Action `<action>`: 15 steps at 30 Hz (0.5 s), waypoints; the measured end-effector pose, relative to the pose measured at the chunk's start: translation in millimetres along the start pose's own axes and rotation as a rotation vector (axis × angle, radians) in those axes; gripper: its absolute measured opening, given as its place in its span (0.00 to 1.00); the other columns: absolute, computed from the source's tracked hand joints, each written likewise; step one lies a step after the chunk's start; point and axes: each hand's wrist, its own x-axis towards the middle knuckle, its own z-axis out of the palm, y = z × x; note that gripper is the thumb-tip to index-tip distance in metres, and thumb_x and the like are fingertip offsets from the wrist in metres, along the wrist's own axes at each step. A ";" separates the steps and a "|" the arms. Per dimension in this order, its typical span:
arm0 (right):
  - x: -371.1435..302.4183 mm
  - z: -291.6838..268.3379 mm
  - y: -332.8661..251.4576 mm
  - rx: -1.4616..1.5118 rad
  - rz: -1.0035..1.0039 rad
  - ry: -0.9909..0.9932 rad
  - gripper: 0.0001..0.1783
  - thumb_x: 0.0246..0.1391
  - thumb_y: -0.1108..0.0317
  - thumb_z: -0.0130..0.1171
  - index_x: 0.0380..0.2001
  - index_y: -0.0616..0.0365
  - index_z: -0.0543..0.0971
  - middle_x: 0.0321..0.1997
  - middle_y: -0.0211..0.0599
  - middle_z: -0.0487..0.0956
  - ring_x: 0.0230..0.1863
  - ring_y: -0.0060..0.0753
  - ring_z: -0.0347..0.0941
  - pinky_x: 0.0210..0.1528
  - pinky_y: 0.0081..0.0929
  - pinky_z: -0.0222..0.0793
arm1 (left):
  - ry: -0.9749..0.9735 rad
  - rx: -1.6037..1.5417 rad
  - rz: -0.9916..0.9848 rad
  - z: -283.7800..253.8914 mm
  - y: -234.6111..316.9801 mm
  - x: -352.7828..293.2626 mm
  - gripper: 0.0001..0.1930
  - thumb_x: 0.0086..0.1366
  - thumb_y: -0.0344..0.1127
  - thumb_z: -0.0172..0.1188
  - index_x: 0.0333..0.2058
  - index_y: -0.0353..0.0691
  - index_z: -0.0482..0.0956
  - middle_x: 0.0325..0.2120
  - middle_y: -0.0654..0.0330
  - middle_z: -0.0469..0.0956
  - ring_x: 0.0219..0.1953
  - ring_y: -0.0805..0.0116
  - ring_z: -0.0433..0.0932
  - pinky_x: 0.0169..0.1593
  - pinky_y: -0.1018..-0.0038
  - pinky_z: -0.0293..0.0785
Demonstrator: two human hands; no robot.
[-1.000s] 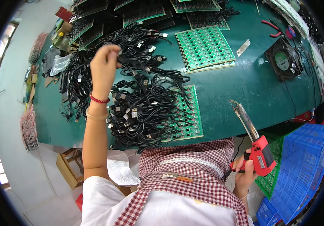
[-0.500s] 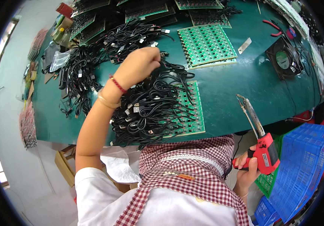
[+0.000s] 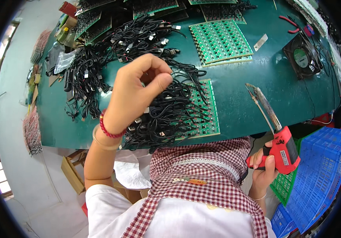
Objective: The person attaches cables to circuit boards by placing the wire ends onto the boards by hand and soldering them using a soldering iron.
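Observation:
My left hand (image 3: 136, 87) is raised above a bundle of black cables (image 3: 162, 115), thumb and index fingertips pinched together. Whatever is between the fingertips, if anything, is too small or hidden to make out. The cables lie over the left part of a green circuit board panel (image 3: 208, 109) near the table's front edge; several wire ends reach across it. At the right, my right hand (image 3: 265, 174) grips a red and black soldering gun (image 3: 283, 148). Its metal tip points up and away, over the table to the right of the panel.
Stacked green circuit boards (image 3: 221, 41) lie farther back, with a metal strip (image 3: 261, 42), red-handled pliers (image 3: 289, 23) and a black fan (image 3: 300, 57) to their right. More black cables (image 3: 85, 77) spread at left. Blue crates (image 3: 321, 166) stand at lower right.
My left hand has turned and come nearer, from the far cables to above the close bundle. The soldering gun has shifted slightly, still in my right hand.

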 end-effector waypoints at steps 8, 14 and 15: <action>-4.3 7.9 0.5 -0.011 0.032 0.008 0.23 0.60 0.55 0.47 0.46 0.65 0.63 0.16 0.30 0.65 0.14 0.20 0.59 0.18 0.20 0.60 | 0.055 0.269 0.231 52.5 10.0 -30.5 0.06 0.55 0.22 0.58 0.33 0.35 0.76 0.25 0.55 0.74 0.23 0.61 0.75 0.26 0.73 0.71; -6.5 0.0 0.0 -0.034 0.026 0.037 0.21 0.60 0.57 0.45 0.46 0.65 0.63 0.15 0.30 0.64 0.14 0.20 0.59 0.19 0.20 0.60 | -0.169 0.503 0.407 74.2 10.8 -29.3 0.14 0.53 0.18 0.53 0.40 0.34 0.74 0.23 0.55 0.74 0.23 0.57 0.75 0.25 0.70 0.72; -7.2 -1.3 -0.1 -0.040 0.021 0.044 0.20 0.61 0.57 0.45 0.46 0.65 0.63 0.15 0.30 0.64 0.14 0.21 0.58 0.19 0.21 0.60 | -0.176 0.498 0.409 78.4 9.2 -31.1 0.14 0.53 0.18 0.53 0.40 0.34 0.74 0.23 0.55 0.74 0.23 0.57 0.75 0.25 0.70 0.72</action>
